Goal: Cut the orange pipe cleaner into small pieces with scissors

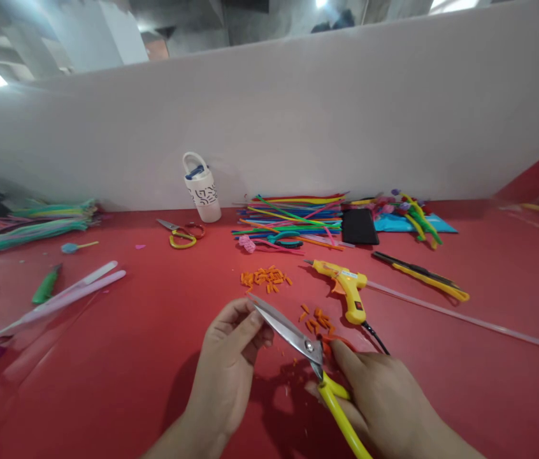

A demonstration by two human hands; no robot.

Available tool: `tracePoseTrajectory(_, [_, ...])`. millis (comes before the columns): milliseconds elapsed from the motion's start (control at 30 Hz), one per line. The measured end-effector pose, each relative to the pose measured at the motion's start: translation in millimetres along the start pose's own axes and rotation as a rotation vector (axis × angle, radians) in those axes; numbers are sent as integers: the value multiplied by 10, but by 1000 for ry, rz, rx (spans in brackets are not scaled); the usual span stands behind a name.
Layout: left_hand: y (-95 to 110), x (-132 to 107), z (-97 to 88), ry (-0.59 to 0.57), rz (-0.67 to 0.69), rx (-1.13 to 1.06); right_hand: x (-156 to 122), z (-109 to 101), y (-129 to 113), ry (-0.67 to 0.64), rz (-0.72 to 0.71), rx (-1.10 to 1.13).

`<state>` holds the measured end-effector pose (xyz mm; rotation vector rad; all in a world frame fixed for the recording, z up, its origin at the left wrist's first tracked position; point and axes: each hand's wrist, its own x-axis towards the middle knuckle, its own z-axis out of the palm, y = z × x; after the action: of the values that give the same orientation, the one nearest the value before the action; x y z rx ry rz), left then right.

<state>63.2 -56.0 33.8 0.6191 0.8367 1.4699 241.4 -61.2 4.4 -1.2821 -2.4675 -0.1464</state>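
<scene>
My right hand (384, 398) grips scissors (298, 341) with yellow and orange handles; the steel blades point up and left, closed or nearly so. My left hand (231, 360) is pinched beside the blade tips, fingers pressed together on something I cannot make out. Small orange cut pieces (265, 278) lie in a heap beyond the hands, with a few more (316, 319) by the blades. A yellow glue gun (346, 287) lies just right of the scissors.
Red tabletop (155, 357) against a white wall. A pile of coloured sticks (293, 217), a black phone (359, 226), a second pair of scissors (181, 233), a white patterned bottle (201, 189), a yellow-black cutter (420, 275), green-pink stems (35, 223) at left, clear rods (73, 290).
</scene>
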Motion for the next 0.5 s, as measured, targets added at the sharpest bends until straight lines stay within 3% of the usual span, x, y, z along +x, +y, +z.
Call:
tracePoseTrajectory(333, [-9,34,-31,20,18,-3,14,-19,47,-28,50,26])
tracePoseTrajectory(433, [-28,40,-25,1,-26,-15,45,-51,46,-89,168,206])
tracePoseTrajectory(500, [-62,23,-17,-44,-118,-15,79,-101,23,-123,274,454])
